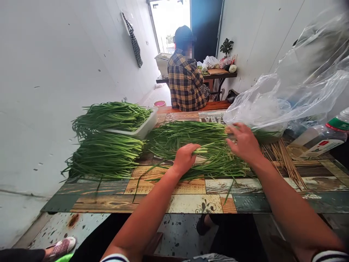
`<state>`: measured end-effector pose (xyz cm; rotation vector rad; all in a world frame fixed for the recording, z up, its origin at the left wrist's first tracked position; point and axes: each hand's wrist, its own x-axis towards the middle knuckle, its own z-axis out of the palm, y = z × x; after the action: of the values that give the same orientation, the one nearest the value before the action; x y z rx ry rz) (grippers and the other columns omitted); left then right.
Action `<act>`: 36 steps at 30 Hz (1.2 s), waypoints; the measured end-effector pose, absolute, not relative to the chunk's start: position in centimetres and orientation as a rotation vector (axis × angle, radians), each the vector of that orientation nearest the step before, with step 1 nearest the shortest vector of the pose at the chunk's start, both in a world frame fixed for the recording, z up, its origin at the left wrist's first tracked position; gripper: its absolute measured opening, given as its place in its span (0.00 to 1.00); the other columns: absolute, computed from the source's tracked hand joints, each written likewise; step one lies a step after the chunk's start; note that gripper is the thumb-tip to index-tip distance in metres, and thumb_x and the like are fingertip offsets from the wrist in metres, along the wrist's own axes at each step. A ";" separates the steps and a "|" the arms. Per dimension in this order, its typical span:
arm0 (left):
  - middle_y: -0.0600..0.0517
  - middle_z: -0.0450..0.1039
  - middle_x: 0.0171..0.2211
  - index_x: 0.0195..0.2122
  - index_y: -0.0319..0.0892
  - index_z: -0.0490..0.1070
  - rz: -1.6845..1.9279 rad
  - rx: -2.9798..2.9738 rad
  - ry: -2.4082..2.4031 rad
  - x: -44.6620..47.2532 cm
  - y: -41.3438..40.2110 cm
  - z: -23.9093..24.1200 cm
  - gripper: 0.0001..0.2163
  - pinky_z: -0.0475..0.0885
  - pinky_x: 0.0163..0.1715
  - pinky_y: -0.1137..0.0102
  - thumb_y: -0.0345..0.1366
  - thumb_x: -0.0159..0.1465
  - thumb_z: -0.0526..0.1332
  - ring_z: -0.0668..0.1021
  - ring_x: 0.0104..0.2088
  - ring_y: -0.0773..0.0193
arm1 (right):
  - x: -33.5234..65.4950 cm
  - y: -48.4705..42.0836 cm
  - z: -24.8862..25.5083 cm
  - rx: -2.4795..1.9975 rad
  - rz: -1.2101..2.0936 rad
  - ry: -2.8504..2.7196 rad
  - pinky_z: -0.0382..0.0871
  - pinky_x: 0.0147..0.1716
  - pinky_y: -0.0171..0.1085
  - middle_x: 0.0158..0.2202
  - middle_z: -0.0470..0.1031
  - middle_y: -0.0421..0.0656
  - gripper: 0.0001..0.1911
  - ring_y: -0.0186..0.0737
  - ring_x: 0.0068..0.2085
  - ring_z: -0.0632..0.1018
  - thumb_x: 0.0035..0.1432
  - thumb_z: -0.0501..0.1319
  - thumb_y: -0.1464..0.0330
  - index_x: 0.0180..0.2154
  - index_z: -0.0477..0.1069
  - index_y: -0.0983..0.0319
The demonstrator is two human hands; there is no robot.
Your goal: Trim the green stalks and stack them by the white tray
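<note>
My left hand (184, 157) is closed around a small bunch of green chive stalks (201, 150), their cut ends poking out to the right. My right hand (244, 142) reaches forward with fingers spread over the loose pile of chives (191, 136) in the middle of the table, holding nothing. A stacked heap of chives (105, 154) lies at the left. Behind it more chives fill a white tray (148, 125).
The patterned table (191, 202) carries bamboo skewers (283, 160) on the right, a plastic bottle (317, 140) and a large clear plastic bag (294, 91). A person in a plaid shirt (185, 82) sits ahead at another table. A white wall runs along the left.
</note>
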<state>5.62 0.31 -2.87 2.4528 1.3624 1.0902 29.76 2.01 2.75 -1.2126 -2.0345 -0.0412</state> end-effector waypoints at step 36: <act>0.49 0.76 0.34 0.41 0.42 0.73 1.364 2.641 1.442 3.9 -0.6 -2.1 0.15 0.71 0.38 0.69 0.25 0.59 0.51 0.76 0.35 0.63 | 31.1 4.2 0.3 -1.311 0.574 -1.807 0.58 0.23 0.34 0.17 0.65 0.38 0.23 0.34 0.22 0.64 0.58 0.54 0.52 0.20 0.68 0.60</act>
<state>3.93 -0.61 -2.12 2.6407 1.4423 1.3643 31.09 4.22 0.33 -1.3106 -1.8071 0.5735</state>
